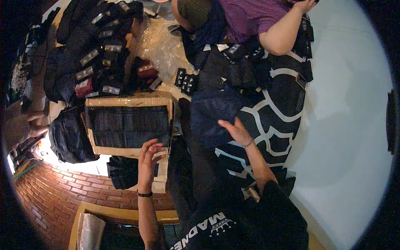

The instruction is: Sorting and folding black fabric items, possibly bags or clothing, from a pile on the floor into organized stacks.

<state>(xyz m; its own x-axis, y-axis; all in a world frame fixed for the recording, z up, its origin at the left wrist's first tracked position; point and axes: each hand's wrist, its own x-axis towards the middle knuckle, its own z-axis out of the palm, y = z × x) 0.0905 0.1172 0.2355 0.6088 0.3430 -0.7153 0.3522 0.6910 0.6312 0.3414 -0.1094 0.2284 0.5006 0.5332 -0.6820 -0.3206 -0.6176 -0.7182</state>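
Note:
My left hand point(150, 157) hovers at the near right corner of a cardboard box point(129, 101), fingers stretched and slightly apart, holding nothing. Inside the box lie dark folded fabric pieces point(129, 125), filling it in flat rows. Over a dark navy piece of cloth point(210, 110) beside my right leg is my right hand point(238, 132), thumb and fingers spread. Whether it touches the cloth I cannot tell. Beneath and right of it spreads a black cover with white curved lines point(271, 108).
Black garments with pale labels point(100, 62) are piled behind the box. Clear plastic wrapping point(162, 46) lies farther back. Another person in a purple shirt point(252, 16) sits opposite. A black bag point(68, 135) stands left of the box; an open carton point(83, 208) is at the front left, on brick flooring.

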